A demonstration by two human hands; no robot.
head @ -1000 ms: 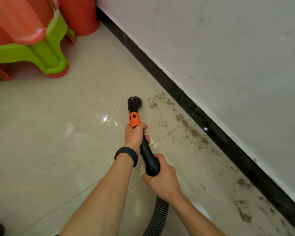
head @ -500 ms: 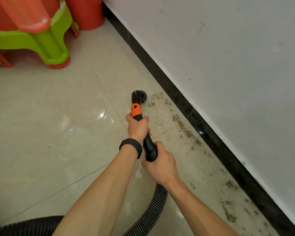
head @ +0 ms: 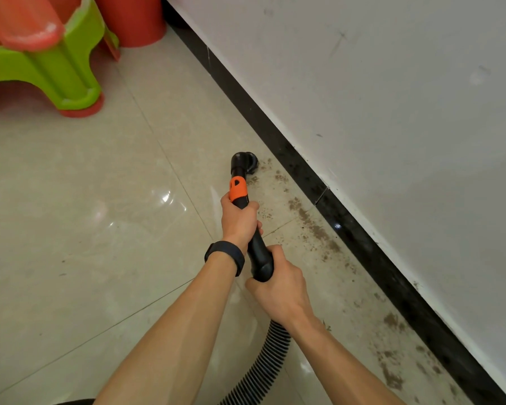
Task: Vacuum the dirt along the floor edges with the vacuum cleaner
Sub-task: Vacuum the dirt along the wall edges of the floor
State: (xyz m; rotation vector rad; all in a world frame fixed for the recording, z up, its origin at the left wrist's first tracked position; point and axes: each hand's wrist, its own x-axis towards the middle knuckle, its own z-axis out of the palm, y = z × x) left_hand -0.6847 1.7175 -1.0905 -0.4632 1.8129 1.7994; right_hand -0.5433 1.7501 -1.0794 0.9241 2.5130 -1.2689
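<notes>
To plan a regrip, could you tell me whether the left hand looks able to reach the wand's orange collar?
Probably yes: the left hand grips the wand right behind the orange collar, with nothing between them.

Both hands [head: 239, 220] grip the vacuum wand [head: 254, 244], nozzle [head: 243, 162] on dirt [head: 313, 226].

vacuum cleaner [head: 259, 258] cut off, stool [head: 65, 68] cropped

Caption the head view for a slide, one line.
Left hand and right hand grip the vacuum wand, its nozzle at the dirt along the black baseboard.
</notes>
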